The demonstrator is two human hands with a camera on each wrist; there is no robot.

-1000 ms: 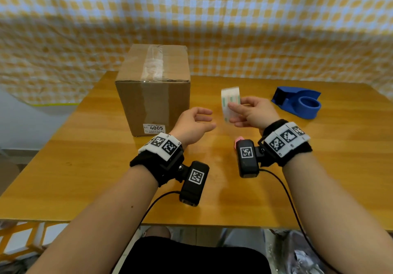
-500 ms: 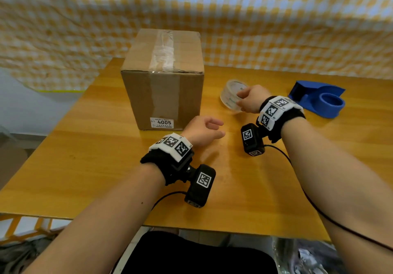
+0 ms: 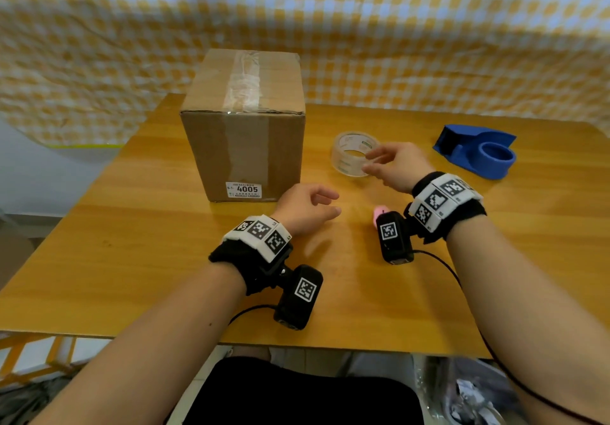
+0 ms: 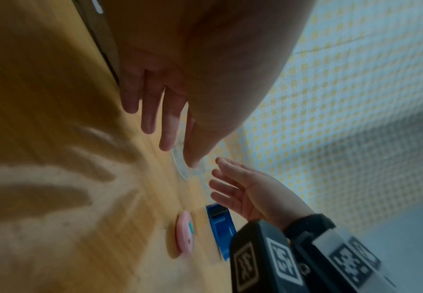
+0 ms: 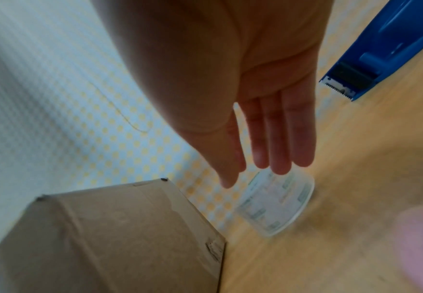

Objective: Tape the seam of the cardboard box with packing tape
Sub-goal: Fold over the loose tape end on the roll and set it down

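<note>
A closed cardboard box [image 3: 244, 140] stands on the wooden table [image 3: 132, 246], with clear tape running along its top seam [image 3: 242, 84] and down its front. Right of it a roll of clear packing tape [image 3: 353, 157] lies flat on the table. My right hand [image 3: 392, 165] hovers just beside the roll, fingers straight and spread, holding nothing; the right wrist view shows those fingers [image 5: 278, 142] above the roll [image 5: 278, 204]. My left hand [image 3: 308, 208] floats near the box's front right corner, fingers relaxed and empty.
A blue tape dispenser [image 3: 478, 152] sits at the right of the table. A small pink object [image 3: 379, 213] lies on the table near my right wrist camera, also seen as a pink disc [image 4: 185, 235]. A yellow checked cloth [image 3: 396, 45] hangs behind.
My right hand carried the tape roll forward, set it flat on the table and let it go. The left hand stayed near the box.
</note>
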